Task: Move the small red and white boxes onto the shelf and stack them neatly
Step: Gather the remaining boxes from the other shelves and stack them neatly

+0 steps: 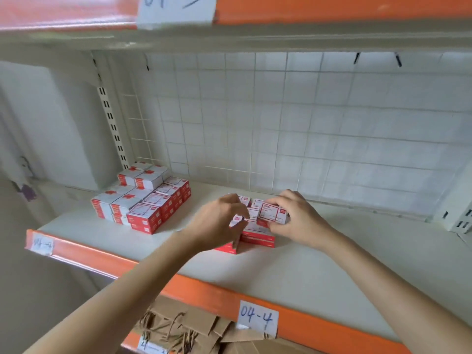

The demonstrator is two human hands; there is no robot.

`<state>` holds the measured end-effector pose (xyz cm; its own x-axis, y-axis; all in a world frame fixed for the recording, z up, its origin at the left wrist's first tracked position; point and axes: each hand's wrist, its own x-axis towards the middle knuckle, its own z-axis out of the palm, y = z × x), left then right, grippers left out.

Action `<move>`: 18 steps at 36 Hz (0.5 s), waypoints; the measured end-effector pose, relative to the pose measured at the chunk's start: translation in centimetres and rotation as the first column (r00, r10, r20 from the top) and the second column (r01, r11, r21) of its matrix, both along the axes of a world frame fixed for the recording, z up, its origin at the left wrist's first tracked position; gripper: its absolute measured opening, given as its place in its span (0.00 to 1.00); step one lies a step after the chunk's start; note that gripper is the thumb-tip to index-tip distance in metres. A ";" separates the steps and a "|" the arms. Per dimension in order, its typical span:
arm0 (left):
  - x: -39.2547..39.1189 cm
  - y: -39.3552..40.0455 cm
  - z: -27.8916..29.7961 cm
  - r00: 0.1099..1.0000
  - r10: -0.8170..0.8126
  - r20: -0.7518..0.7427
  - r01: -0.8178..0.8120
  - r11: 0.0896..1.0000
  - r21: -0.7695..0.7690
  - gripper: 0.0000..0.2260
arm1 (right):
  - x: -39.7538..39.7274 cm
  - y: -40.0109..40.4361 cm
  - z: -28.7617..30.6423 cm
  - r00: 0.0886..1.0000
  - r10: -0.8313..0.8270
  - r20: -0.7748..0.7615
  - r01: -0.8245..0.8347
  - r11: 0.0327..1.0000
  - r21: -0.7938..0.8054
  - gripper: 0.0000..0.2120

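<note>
- Small red and white boxes (258,232): a low loose pile on the shelf (319,256), near its middle, between both hands; several lie flat, red sides facing forward.
- Held box (272,213): one box of the same kind, label face tilted toward the camera, raised at the top right of the pile.
- Right hand (300,217): fingers curled round the held box, thumb on its near lower edge.
- Left hand (219,223): at the left side of the pile, fingers bent down onto the boxes; a white box end shows beside the fingertips; whether it grips a box cannot be told.
- Stacked boxes (143,200): neat block toward the shelf's left rear, several layers high, well apart from the pile.
- Shelf: pale board with an orange front rail (204,295) bearing paper labels (258,319) handwritten "04-4".
- Wire grid (281,123): white back panel behind the shelf.
- Brown paper bags (186,328): on the level below, with twisted handles.
</note>
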<state>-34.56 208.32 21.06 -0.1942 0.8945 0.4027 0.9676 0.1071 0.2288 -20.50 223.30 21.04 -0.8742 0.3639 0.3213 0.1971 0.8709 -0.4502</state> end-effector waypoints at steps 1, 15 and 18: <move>-0.9 -0.7 -0.1 1.000 0.006 0.015 -0.006 1.000 -0.003 0.06 | -1.0 -0.6 0.0 1.000 0.007 0.002 -0.007 1.000 0.006 0.23; -13.1 -9.6 0.0 0.996 0.083 0.034 -0.083 0.997 0.005 0.05 | -18.4 -7.6 0.4 0.998 0.060 -0.013 -0.060 0.998 0.019 0.20; -15.0 -10.5 0.5 0.996 0.080 0.040 -0.079 0.997 -0.024 0.07 | -21.5 -7.5 0.5 1.000 0.011 0.004 -0.011 1.000 0.008 0.21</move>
